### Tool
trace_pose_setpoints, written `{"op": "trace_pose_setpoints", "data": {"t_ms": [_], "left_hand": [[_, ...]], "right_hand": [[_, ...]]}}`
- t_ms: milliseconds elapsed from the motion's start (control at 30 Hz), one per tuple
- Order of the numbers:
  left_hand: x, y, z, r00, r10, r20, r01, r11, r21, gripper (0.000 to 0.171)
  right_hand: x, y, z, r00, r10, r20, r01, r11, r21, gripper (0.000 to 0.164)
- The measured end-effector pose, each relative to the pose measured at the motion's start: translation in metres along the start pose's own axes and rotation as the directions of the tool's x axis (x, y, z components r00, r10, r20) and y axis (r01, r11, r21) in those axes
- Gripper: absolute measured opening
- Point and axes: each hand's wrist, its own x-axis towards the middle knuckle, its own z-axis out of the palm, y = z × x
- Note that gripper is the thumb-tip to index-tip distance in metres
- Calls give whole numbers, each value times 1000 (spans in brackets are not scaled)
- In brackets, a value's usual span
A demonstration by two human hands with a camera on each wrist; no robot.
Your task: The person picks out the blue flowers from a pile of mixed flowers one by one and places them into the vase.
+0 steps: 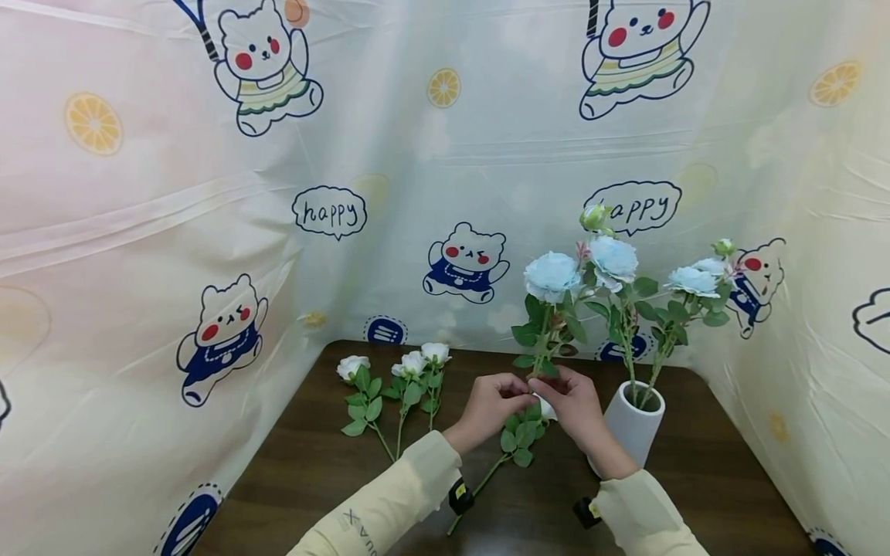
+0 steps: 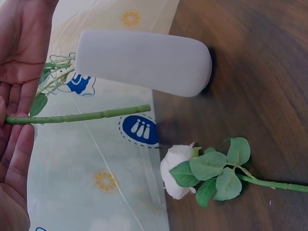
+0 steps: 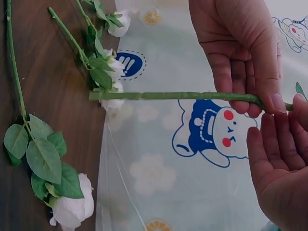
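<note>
Both hands meet around the stem of an artificial blue flower, held upright above the table. My left hand pinches the stem between thumb and fingers. Just opposite, my right hand also pinches it, thumbs close together. Below the fingers the bare green stem hangs free in the left wrist view. A white vase stands right beside the right forearm, with more blue flowers in it. Under the hands a white rose with green leaves lies on the table.
Several white roses lie at the back left of the dark wooden table. A printed cloth hangs behind and along both sides of the table.
</note>
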Motion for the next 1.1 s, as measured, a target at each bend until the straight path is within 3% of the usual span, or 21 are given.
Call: {"op": "trace_pose_setpoints", "data": {"t_ms": [67,367,633,967,1100], "left_hand": [[-2,10,-1,1000,0,3,0,1000,-9,6],[-2,7,-3,999,-26,22,26,999,-24,8],[3,-34,3,999,-36,7,36,999,0,7],[3,-43,7,997,-49,57,51,997,-51,12],[3,-48,10,993,-61,96,68,995,-72,13]], "right_hand": [[0,1,1,1000,-11,-6,11,1000,-7,19],[0,1,0,1000,-1,17,1,1000,-18,18],[1,-5,-5,999,3,37,-2,1000,-28,14],[-4,-6,-17,994,-111,18,111,993,32,18],[-5,-7,-26,992,-123,-8,123,992,28,18]]}}
